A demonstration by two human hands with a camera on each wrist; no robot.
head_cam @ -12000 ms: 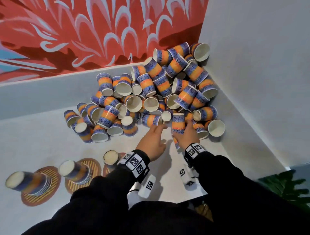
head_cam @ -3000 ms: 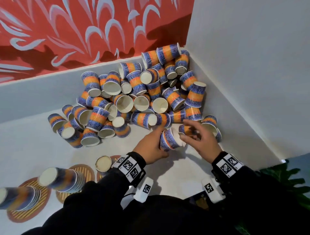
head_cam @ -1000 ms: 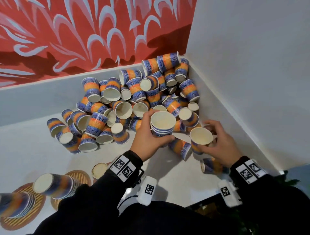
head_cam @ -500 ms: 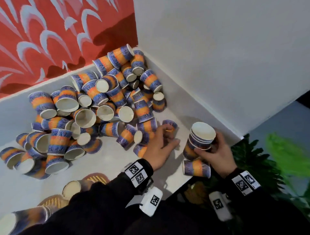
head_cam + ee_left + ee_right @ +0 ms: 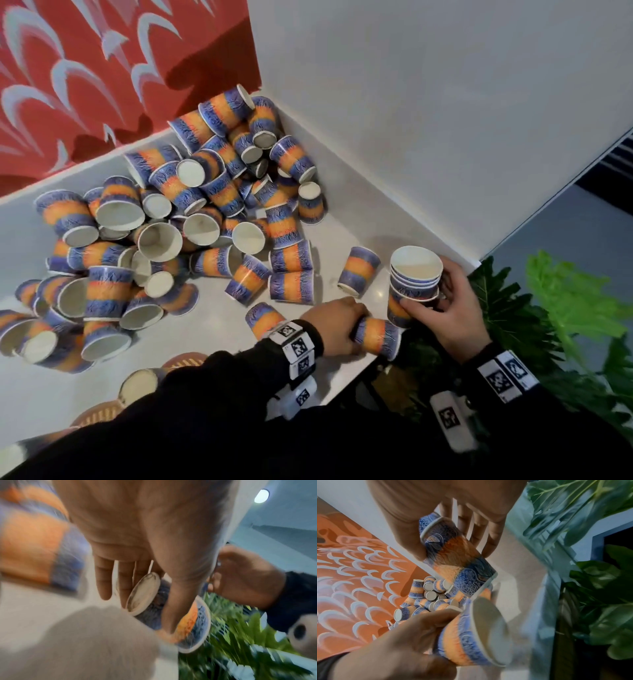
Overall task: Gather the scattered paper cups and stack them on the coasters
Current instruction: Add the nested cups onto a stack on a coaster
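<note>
Several blue-and-orange paper cups lie in a heap [image 5: 191, 219] in the corner of a white table [image 5: 212, 329]. My right hand [image 5: 445, 308] grips a nested stack of cups [image 5: 412, 284] upright at the table's right edge; the same stack [image 5: 457, 555] fills the right wrist view. My left hand [image 5: 337, 325] holds a single cup [image 5: 376, 337] lying on its side at the table's front corner, seen also as the cup [image 5: 185, 623] under my fingers. Loose cups [image 5: 358, 270] lie just beyond. Round striped coasters [image 5: 99, 411] with a cup stack [image 5: 137, 383] show at the lower left, partly hidden by my sleeve.
A red wall [image 5: 102, 78] with white leaf shapes backs the table, and a white wall [image 5: 428, 120] closes the right side. Green plant leaves [image 5: 565, 308] stand just past the table's right edge.
My left hand has moved right and toward me, from the pile to the lone cup at the table's corner, and taken hold of it. The right hand still holds its stack.
</note>
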